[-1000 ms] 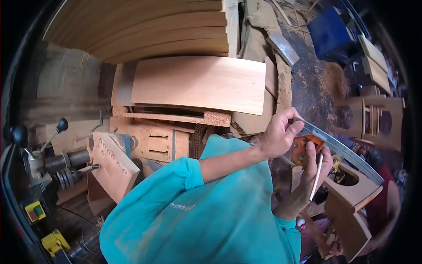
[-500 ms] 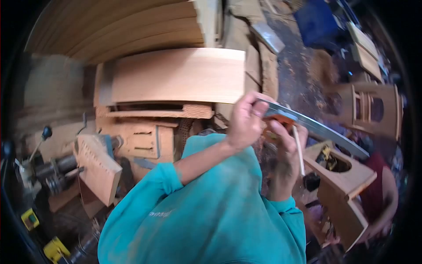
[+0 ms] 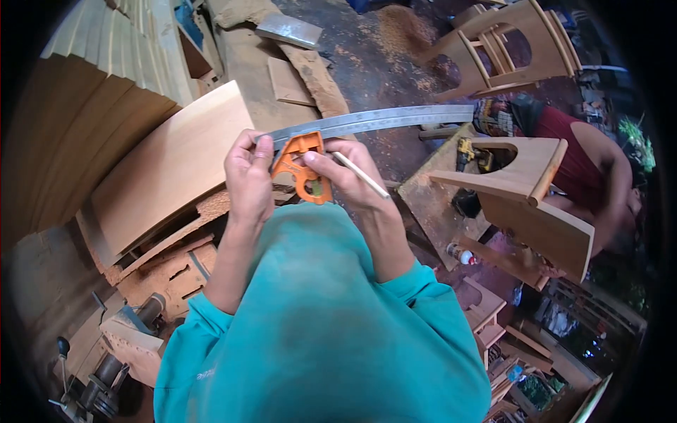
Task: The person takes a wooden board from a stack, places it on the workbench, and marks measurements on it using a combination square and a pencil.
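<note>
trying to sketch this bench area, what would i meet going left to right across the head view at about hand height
stacked boards → left hand → orange square head → right hand → yellow-and-black drill → another person's dark red top

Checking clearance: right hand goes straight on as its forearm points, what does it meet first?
Probably the ruler, which crosses just ahead of the right hand. Exact gap unclear; depth is hard to judge from one view.
</note>
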